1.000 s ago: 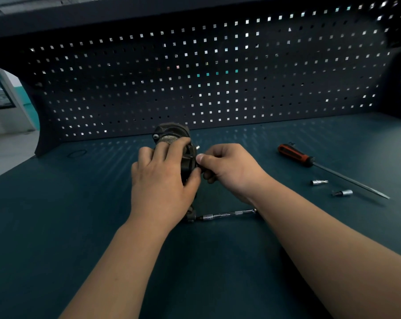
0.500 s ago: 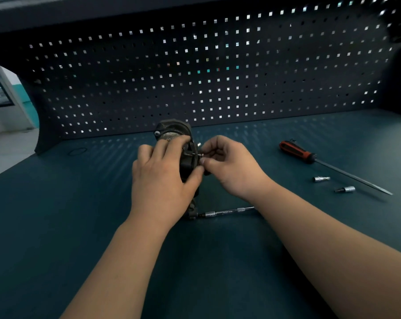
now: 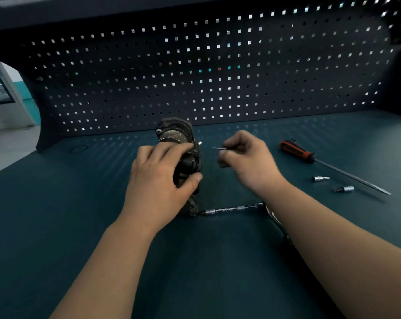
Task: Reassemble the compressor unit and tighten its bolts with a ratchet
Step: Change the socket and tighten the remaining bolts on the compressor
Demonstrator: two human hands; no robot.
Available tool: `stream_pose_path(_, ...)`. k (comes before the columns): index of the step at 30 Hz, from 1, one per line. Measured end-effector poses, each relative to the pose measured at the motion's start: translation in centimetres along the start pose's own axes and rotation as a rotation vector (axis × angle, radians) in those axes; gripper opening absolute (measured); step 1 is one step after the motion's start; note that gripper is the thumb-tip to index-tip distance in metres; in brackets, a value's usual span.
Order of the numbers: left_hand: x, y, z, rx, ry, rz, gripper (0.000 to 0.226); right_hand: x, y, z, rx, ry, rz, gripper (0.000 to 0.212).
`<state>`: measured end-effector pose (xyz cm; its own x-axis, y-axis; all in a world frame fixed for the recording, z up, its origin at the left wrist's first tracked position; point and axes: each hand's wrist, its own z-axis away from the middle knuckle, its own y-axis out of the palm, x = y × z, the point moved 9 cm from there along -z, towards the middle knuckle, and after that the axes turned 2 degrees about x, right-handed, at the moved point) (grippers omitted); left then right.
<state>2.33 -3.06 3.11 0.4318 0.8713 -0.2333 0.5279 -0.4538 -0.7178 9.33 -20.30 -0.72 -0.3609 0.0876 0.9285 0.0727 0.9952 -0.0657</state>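
Compressor unit (image 3: 174, 134) stands clasped in left hand (image 3: 158, 178); right hand (image 3: 247, 162), just right of it, pinches thin metal pin (image 3: 217, 148), possibly a bolt.

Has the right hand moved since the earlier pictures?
Yes. The right hand has drawn away from the compressor unit, rightward toward the screwdriver, pinching a thin metal pin.

Nothing I can actually read. Only candidate: a faint engraved marking on the shaft of the ratchet extension bar (image 3: 231, 208) lying in front of me, too small and blurred to make out.
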Motion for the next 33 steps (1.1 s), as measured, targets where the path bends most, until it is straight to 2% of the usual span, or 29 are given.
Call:
stream_pose_path(2,0.5,0.0,0.1,0.011,0.006,0.066,0.049,-1.4,-0.7,0.1,-0.041,0.186,-0.309,0.028)
stream_pose_path(4,1.2,0.0,0.1,0.026,0.001,0.150,0.050,-2.5,0.5,1.4,0.014,0.417,-0.514,0.032)
stream_pose_path(6,1.5,0.0,0.3,0.045,0.029,0.169,0.053,-2.6,3.3,3.6,0.253,0.578,-0.467,0.026)
stream_pose_path(7,1.4,0.0,0.4,0.049,0.056,0.152,0.054,-2.5,4.4,4.6,0.375,0.579,-0.315,0.022)
stream_pose_path(9,1.1,0.0,0.5,0.044,0.097,0.111,0.056,-1.7,5.1,5.1,0.460,0.395,0.131,0.025)
stream_pose_path(11,1.1,0.0,0.5,0.030,0.103,0.090,0.056,-0.3,5.1,4.6,0.362,0.191,0.380,0.035)
stream_pose_path(16,1.2,0.0,0.5,0.000,0.095,0.098,0.055,0.8,5.2,4.3,0.329,0.017,0.402,0.036)
stream_pose_path(21,1.1,-0.1,0.5,0.010,0.093,0.113,0.054,1.3,5.1,4.2,0.408,-0.062,0.461,0.034)
stream_pose_path(25,1.0,-0.5,0.3,-0.017,0.067,0.164,0.046,1.9,5.4,3.9,0.354,-0.113,0.540,0.032)
stream_pose_path(29,0.8,-0.8,0.1,-0.143,-0.087,0.248,0.020,2.3,6.0,4.1,0.331,-0.175,0.629,0.029)
stream_pose_path(33,0.4,-0.9,-0.2,-0.242,-0.185,0.150,0.029,2.6,6.0,4.3,0.335,-0.230,0.630,0.024)
